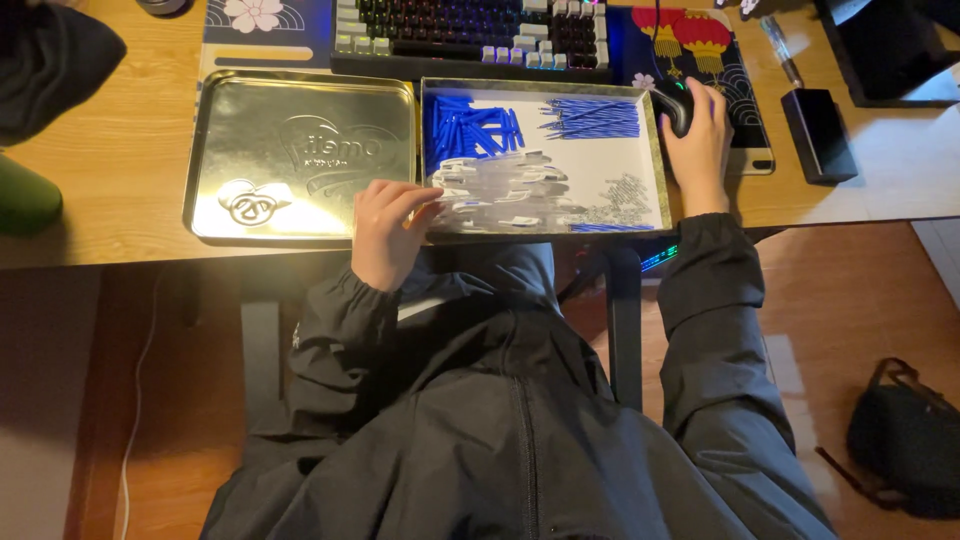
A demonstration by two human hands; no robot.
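- Pale wood desk (pixel 120 160) carries a shallow metal tin (pixel 655 150) at its near edge, lined white inside.
- In the tin, blue plastic pieces (pixel 470 128) lie piled toward the far left corner, and a neater row of thin blue sticks (pixel 595 118) lies toward the far right.
- A heap of clear plastic pieces (pixel 500 185) fills the near left part of the tin.
- The left hand (pixel 385 230) rests at the tin's near left corner, fingers curled and pinched on one clear piece at the edge of the heap.
- The right hand (pixel 700 145) lies just beyond the tin's right wall, fingers closed over a black mouse (pixel 675 100).
- The tin's embossed lid (pixel 300 155) lies flat, touching the tin's left side.
- A keyboard (pixel 470 35) sits along the desk's far edge, on a patterned mat (pixel 700 40).
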